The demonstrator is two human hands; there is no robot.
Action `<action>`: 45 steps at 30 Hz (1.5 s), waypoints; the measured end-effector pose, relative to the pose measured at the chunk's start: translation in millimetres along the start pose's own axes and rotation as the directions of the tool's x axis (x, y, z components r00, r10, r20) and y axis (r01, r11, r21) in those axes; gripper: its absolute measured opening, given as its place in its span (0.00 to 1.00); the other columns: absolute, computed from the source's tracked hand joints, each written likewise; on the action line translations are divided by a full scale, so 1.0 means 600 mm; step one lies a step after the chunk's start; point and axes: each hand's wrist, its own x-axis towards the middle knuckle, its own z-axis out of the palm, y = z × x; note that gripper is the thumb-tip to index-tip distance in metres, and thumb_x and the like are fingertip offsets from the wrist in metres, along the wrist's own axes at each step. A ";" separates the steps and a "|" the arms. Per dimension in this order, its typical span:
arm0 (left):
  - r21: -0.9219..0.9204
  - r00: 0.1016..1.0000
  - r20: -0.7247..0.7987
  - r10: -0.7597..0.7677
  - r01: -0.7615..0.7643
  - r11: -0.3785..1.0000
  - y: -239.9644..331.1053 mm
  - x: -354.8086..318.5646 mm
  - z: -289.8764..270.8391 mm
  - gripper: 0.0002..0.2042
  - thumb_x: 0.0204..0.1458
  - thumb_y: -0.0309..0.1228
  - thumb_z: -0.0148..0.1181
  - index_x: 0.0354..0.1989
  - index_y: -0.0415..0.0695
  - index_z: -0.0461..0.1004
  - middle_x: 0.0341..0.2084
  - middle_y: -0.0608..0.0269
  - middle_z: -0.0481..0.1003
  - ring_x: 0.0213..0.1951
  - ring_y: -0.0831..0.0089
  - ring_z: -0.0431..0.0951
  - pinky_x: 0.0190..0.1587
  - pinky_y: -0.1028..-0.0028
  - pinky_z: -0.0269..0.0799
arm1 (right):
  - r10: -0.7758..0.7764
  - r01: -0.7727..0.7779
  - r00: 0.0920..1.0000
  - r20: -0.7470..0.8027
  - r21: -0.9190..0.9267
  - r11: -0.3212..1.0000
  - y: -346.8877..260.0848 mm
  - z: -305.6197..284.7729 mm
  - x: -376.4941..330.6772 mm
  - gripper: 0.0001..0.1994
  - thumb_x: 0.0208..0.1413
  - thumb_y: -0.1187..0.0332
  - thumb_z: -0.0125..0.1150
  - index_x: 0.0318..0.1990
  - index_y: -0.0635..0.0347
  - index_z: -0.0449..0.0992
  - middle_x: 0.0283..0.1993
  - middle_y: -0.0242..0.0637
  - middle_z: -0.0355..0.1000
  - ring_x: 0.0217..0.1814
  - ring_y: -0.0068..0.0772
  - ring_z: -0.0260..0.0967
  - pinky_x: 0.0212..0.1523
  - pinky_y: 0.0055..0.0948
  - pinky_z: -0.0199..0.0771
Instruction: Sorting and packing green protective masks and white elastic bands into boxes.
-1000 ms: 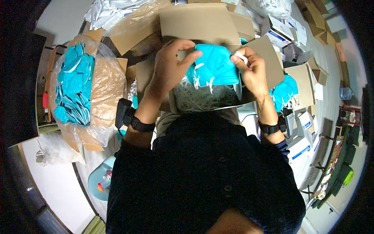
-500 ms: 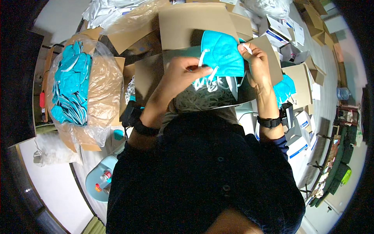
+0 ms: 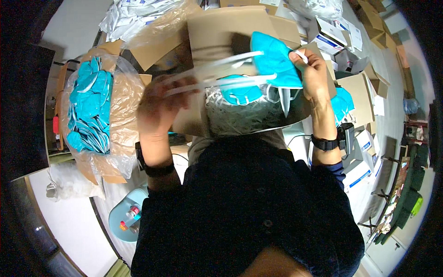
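My right hand [image 3: 313, 69] grips a turquoise folded face mask [image 3: 274, 60] above an open cardboard box [image 3: 221, 32]. My left hand [image 3: 159, 104], blurred, pulls the mask's white elastic straps [image 3: 217, 69] out to the left, stretched taut. Below the mask, a bag in the box holds more turquoise masks [image 3: 240, 94] and a tangle of white straps [image 3: 240, 115]. Both wrists wear black bands.
A plastic-lined cardboard box [image 3: 120, 120] full of turquoise masks stands at my left. More turquoise masks [image 3: 342, 102] lie at the right among small white boxes [image 3: 330, 34]. Bagged white items [image 3: 138, 14] sit at the back. A light blue stool [image 3: 127, 214] is below left.
My left hand has swung out to the left, stretching the white straps away from the mask. My right hand has lifted the mask up and right, out of the box.
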 end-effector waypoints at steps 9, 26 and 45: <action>-0.385 0.951 0.174 -0.254 0.303 0.872 0.032 0.054 -0.008 0.15 0.60 0.38 0.46 0.29 0.40 0.73 0.24 0.61 0.74 0.25 0.74 0.70 0.31 0.74 0.68 | -0.303 0.140 0.929 -0.212 -0.557 0.819 0.004 -0.017 0.016 0.16 0.57 0.61 0.62 0.28 0.68 0.76 0.21 0.30 0.72 0.23 0.18 0.62 0.24 0.24 0.62; -0.499 0.896 0.376 -0.238 0.412 0.763 0.040 0.091 0.067 0.16 0.63 0.38 0.46 0.28 0.41 0.74 0.21 0.67 0.75 0.21 0.84 0.69 0.22 0.83 0.63 | -0.058 0.100 0.875 0.481 -0.062 0.993 -0.043 0.098 -0.068 0.10 0.56 0.69 0.65 0.24 0.61 0.77 0.21 0.25 0.70 0.26 0.14 0.60 0.28 0.19 0.61; -0.517 0.927 0.260 -0.268 0.369 0.773 0.051 0.035 0.070 0.18 0.65 0.36 0.40 0.25 0.41 0.67 0.18 0.63 0.69 0.21 0.76 0.68 0.29 0.75 0.65 | -0.302 0.353 0.935 0.183 -0.443 0.824 -0.050 0.021 0.003 0.11 0.49 0.65 0.71 0.25 0.63 0.78 0.17 0.29 0.69 0.22 0.15 0.60 0.22 0.22 0.59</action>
